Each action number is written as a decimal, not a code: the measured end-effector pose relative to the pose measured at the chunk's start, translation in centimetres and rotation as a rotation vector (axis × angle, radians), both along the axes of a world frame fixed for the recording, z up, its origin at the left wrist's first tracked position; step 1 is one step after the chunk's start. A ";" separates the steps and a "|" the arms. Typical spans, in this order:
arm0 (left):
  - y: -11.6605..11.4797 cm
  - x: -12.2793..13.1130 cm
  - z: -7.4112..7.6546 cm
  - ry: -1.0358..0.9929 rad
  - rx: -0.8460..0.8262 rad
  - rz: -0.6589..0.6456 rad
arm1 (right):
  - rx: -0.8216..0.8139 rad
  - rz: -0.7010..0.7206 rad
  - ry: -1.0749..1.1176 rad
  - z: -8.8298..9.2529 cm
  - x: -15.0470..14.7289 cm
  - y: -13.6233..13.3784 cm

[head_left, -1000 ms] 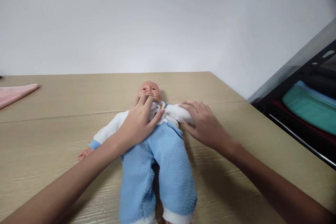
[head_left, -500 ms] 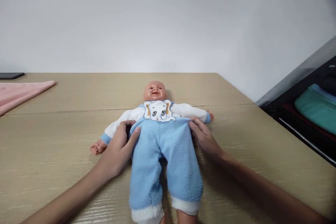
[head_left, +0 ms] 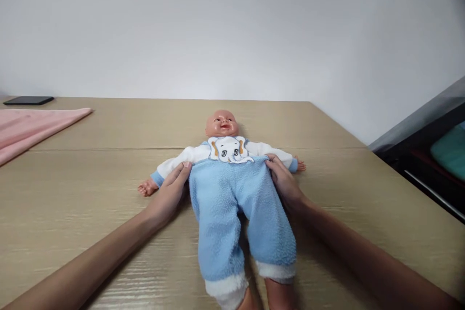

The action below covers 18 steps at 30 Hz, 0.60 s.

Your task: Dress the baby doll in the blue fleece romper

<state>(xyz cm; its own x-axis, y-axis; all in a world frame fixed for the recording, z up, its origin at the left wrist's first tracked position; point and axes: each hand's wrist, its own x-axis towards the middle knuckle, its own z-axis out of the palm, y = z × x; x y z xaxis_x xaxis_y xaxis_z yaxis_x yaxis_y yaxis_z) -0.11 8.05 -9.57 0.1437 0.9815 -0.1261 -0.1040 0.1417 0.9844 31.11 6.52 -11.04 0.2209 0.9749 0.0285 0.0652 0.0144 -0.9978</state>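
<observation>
A baby doll (head_left: 222, 124) lies on its back on the wooden table, head toward the wall and arms spread. It wears a white top with blue cuffs and an elephant patch (head_left: 229, 149) on the chest. Light blue fleece trousers (head_left: 218, 203) with white cuffs cover its legs and reach up to the patch. My left hand (head_left: 173, 189) pinches the waistband at the left corner, thumb on top. At the right corner, my right hand (head_left: 285, 179) grips the waistband, some fingers hidden behind the cloth. The waistband is stretched between both hands.
A pink cloth (head_left: 39, 128) lies at the table's left side, with a dark phone-like slab (head_left: 29, 100) behind it. The table (head_left: 109, 169) meets a pale wall. Beyond its right edge is a black frame holding a green cloth (head_left: 452, 147).
My left hand has shifted its hold, moving up to the waistband corner. The view has swung slightly left, so the doll sits further right.
</observation>
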 end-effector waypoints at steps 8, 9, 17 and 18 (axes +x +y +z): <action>0.8 -0.4 1.3 0.320 0.191 -0.083 | 0.064 0.141 -0.165 1.5 0.2 0.0; 0.8 -0.6 1.6 0.363 0.227 -0.119 | 0.080 0.139 -0.190 1.6 0.3 -0.2; 0.2 -1.2 1.3 0.639 0.509 -0.078 | 0.161 0.047 -0.405 0.8 0.4 -1.4; -0.3 -1.3 1.2 0.658 0.587 -0.009 | 0.165 0.040 -0.433 0.7 0.4 -1.5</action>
